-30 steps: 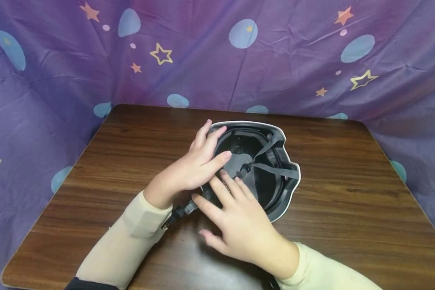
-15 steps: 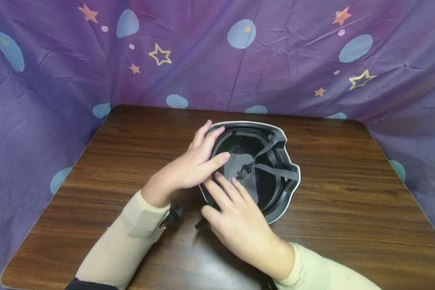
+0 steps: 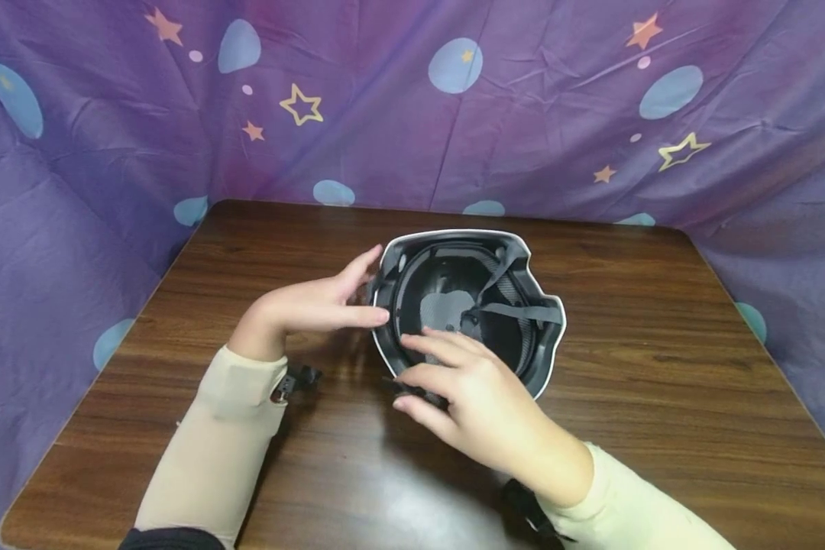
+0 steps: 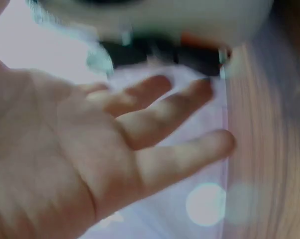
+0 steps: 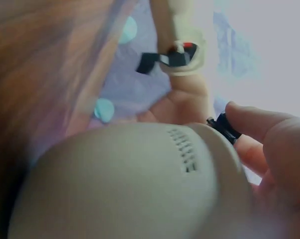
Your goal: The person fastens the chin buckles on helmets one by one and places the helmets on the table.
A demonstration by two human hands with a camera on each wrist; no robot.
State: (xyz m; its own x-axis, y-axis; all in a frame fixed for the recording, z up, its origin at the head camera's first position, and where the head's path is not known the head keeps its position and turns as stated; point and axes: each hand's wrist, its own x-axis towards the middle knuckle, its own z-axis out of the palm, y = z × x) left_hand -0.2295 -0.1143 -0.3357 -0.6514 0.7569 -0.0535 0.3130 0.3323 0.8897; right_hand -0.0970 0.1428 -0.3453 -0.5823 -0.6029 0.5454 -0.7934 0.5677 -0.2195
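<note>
A helmet (image 3: 550,359) lies upside down on the table, its white rim and black padded inside facing up. Grey straps (image 3: 522,311) cross its hollow. Beside the helmet's left rim is my left hand (image 3: 316,302), fingers extended, the thumb tip right at the edge. In the left wrist view, that palm faces up under the blurred shell. My right hand (image 3: 481,405) reaches over the near rim, pinching a small black strap piece (image 5: 224,128) between thumb and forefinger. The smooth outer shell (image 5: 120,174) with a vent grille fills the right wrist view.
A brown wooden table (image 3: 660,382) bears the helmet. Behind it hangs a purple curtain (image 3: 385,114) with stars and blue spots. Black camera mounts stick out from both wrists, the left mount (image 3: 296,382) and the right mount (image 3: 525,504), above the tabletop.
My left hand has slid off the helmet's inner rim to the left and now lies outside it. My right hand has turned and shifted slightly right; the helmet has moved a little.
</note>
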